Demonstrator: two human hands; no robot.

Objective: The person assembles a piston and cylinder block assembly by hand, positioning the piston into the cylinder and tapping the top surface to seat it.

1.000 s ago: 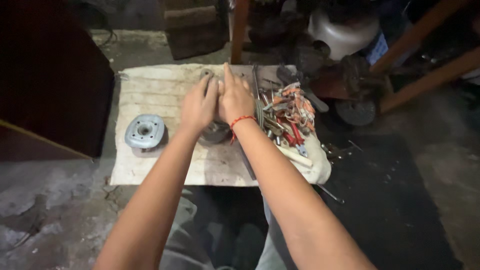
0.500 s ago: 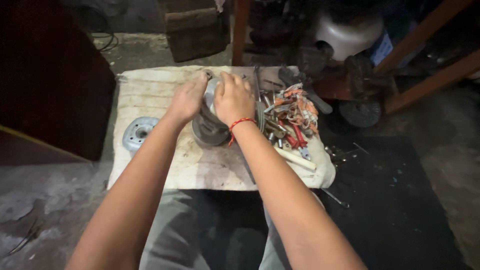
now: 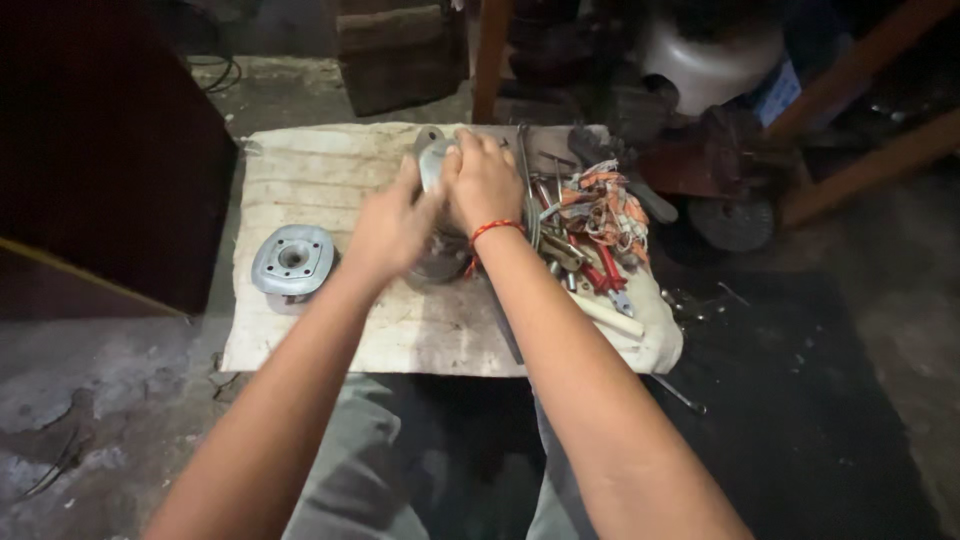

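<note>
Metal part (image 3: pixel 436 165) now raised, both hands (image 3: pixel 392 228)

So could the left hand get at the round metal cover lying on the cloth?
Probably yes: the round metal cover lies uncovered beside the left hand, nothing between them, though that hand is on the grey metal part.

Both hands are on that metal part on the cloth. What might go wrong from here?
1. The left hand and right hand grip the grey metal part from both sides; if it slips, fingers may get pinched.
2. The heap of loose tools lies right beside the right wrist, so an elbow shift might scatter them off the cloth.
3. The round metal cover sits near the cloth's left edge and may get nudged off.
</note>
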